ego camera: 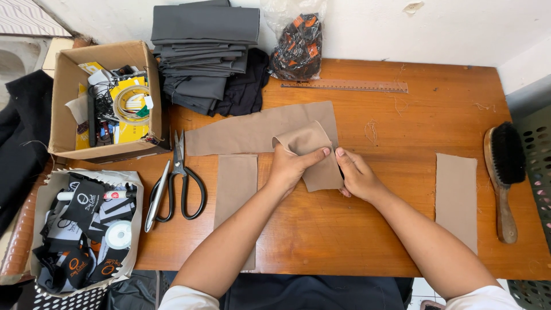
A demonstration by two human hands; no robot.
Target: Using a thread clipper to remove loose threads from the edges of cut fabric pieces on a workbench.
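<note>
Both my hands hold a small tan fabric piece (313, 150) above the middle of the wooden table (356, 229). My left hand (291, 166) pinches its folded upper edge, thumb on top. My right hand (357, 173) grips its right side. Under it lies a long tan fabric piece (252, 131) spread flat. Another tan strip (236, 189) lies under my left forearm, and a third tan rectangle (456, 198) rests apart at the right.
Black-handled scissors (182, 178) lie left of the fabric. A cardboard box (63, 115) of odds and ends and a bag of labels (86, 229) sit at left. Folded grey cloth (204, 51), a wooden ruler (344, 86), a plastic bag (297, 46) and a brush (504, 172) are around.
</note>
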